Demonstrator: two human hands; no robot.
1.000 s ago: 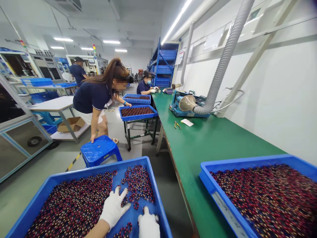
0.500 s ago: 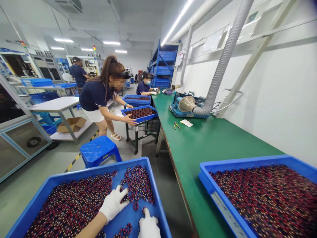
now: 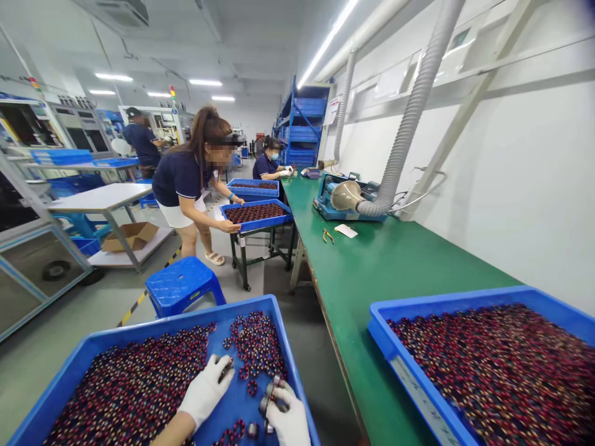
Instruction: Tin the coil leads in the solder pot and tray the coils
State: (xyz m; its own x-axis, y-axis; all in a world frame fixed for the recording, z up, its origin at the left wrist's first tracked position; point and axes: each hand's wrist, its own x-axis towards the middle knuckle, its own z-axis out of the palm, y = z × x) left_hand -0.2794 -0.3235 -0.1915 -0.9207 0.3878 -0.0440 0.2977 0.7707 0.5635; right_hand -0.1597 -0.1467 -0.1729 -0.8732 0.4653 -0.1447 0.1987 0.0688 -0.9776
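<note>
Both my white-gloved hands work inside a blue plastic tray (image 3: 242, 308) at the bottom of the view. It holds several dark red and navy coil rings (image 3: 134, 387), heaped at left and in a smaller heap (image 3: 256, 345) at the back. My left hand (image 3: 206, 391) pinches a small dark ring at its fingertips. My right hand (image 3: 289, 416) grips small metal-edged rings (image 3: 272, 396). Two loose metal pieces (image 3: 253, 430) lie on the tray floor just beside it. A second blue tray (image 3: 446, 305) of similar rings sits on the bench to my right.
A green workbench (image 3: 372, 291) runs along the right wall, with small pliers (image 3: 328, 236) and a blue machine (image 3: 334, 201) under a grey hose (image 3: 409, 118). A blue stool (image 3: 181, 285) stands ahead. A co-worker (image 3: 181, 179) holds a tray (image 3: 253, 214) on a stand.
My right hand has risen and now grips metal-edged rings. My left hand has shifted and pinches a small ring. The co-worker has pulled the far tray closer.
</note>
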